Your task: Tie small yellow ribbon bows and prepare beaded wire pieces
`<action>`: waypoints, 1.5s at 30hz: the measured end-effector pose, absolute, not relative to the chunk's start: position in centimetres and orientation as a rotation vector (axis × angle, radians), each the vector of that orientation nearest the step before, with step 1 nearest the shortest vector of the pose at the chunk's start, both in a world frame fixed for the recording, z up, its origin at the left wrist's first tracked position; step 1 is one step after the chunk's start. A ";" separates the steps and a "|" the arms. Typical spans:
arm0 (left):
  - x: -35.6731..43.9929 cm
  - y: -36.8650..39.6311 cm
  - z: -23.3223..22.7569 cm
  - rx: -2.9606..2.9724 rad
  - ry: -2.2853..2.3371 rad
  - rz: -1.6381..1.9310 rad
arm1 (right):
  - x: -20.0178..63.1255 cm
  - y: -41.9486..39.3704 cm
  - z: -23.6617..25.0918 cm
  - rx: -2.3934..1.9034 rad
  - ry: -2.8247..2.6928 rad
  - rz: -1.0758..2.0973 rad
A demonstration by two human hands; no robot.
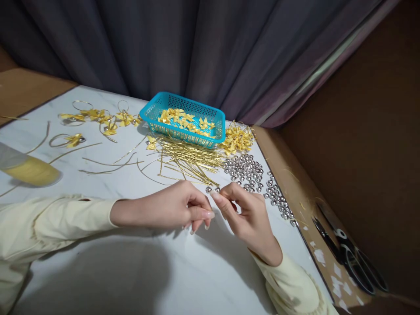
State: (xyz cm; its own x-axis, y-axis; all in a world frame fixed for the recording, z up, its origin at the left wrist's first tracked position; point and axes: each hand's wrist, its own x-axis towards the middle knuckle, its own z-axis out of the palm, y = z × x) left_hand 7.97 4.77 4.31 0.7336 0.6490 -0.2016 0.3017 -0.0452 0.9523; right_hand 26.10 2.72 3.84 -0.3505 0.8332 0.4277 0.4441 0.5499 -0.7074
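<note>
My left hand (170,208) and my right hand (244,214) meet low over the white marble table (131,267), fingertips almost touching. Both are pinched. The right fingertips hold a small silver bead (217,190), and another silver bead (208,189) lies just beside them. What the left fingers pinch is too small to make out. Just beyond the hands lies a pile of thin gold strips (188,159). To the right of it is a heap of silver beads (244,168).
A blue plastic basket (154,109) holding yellow bows stands at the back. More yellow bows (236,139) lie to its right. Finished gold loops with bows (95,116) lie at the back left. A gold ribbon roll (31,171) sits left. Black scissors (348,253) lie right.
</note>
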 end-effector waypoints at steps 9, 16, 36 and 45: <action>7.7 4.6 4.1 1.630 0.745 0.224 | 27.4 3.7 4.3 -1.280 -1.793 0.902; 7.5 4.8 3.7 1.541 0.703 0.180 | 29.6 4.5 5.3 -1.056 -2.026 1.316; 7.5 4.7 4.3 1.531 0.681 0.129 | 28.7 3.2 5.8 -0.824 -2.527 0.941; 7.3 4.6 4.4 1.574 0.684 0.139 | 28.9 3.0 5.1 -0.769 -2.628 0.585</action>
